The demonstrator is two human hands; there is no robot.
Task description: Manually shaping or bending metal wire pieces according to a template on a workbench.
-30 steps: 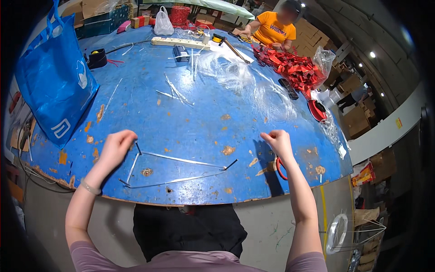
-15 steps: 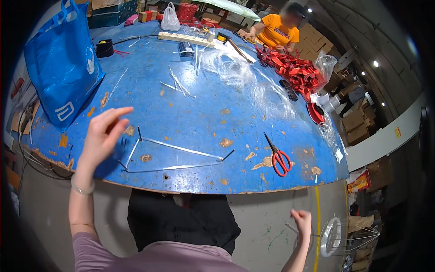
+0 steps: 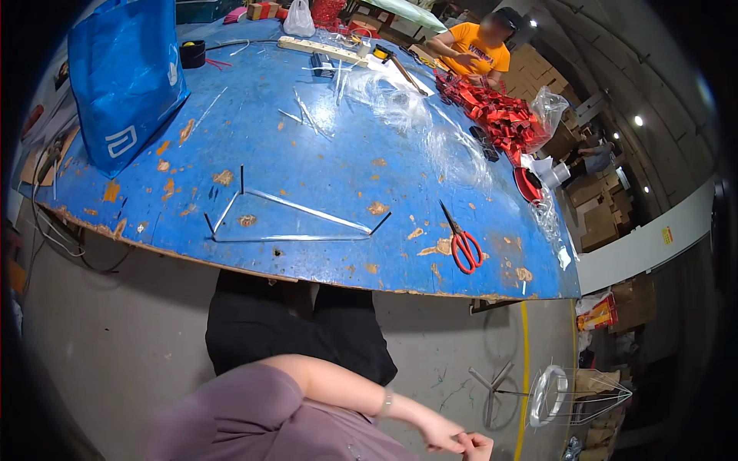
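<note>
My left arm, with a band at the wrist, reaches across my body to the lower right. There my left hand (image 3: 437, 432) meets my right hand (image 3: 480, 446), the fingertips of both pressed together low beside the table. Whatever they pinch, if anything, is too small to make out. On the blue table (image 3: 307, 165) lies a triangular outline of shiny silvery strip (image 3: 296, 238), bent around three dark upright pegs (image 3: 242, 178). Red-handled scissors (image 3: 466, 250) lie to the right of it, blades pointing away from me.
A blue bag (image 3: 127, 84) stands at the left. Loose strips (image 3: 309, 115), a power strip (image 3: 319, 51) and clear plastic film (image 3: 400, 107) lie farther back. A person in orange (image 3: 478, 52) sits behind red ribbon (image 3: 500, 115). Right of my hands stands a wire rack with a pale coil (image 3: 547, 396).
My left hand has left the space above the table and swung across to my right hand. My right hand has dropped lower. The view has shifted, and the strip outline has not visibly moved.
</note>
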